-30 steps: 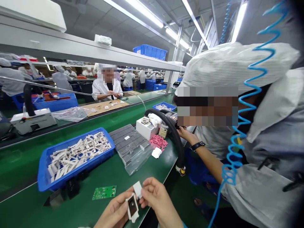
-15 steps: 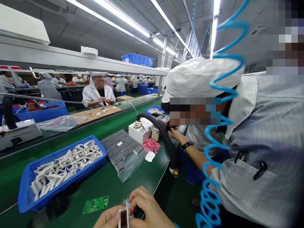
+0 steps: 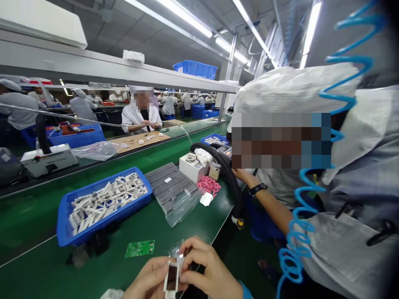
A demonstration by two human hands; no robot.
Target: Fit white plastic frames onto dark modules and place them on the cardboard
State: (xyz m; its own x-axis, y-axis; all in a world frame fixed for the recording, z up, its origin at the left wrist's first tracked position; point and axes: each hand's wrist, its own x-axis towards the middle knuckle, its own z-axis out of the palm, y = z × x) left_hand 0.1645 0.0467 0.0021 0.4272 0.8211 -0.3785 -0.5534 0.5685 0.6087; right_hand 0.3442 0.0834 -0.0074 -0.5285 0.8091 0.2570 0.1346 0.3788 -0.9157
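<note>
Both of my hands sit at the bottom of the view, over the near edge of the green bench. My left hand (image 3: 146, 278) and my right hand (image 3: 210, 270) together pinch a small white frame with a dark window (image 3: 171, 277). A scrap of clear film (image 3: 176, 250) shows above it, at my right fingertips. Just left of my hands, a green circuit board (image 3: 140, 248) lies flat on the bench, apart from them. A blue tray (image 3: 67, 220) full of white frames stands beyond it.
A grey block in a plastic bag (image 3: 171, 191), a white box (image 3: 192, 168), pink pieces (image 3: 208, 185) and a black hose (image 3: 232, 182) stand on the bench. A co-worker (image 3: 280, 207) with a blue coiled air line (image 3: 296, 249) leans in at right.
The white frame now stands more upright between my hands, and they have risen slightly since the previous frame. The view has swung a little. The green board and blue tray remain in place.
</note>
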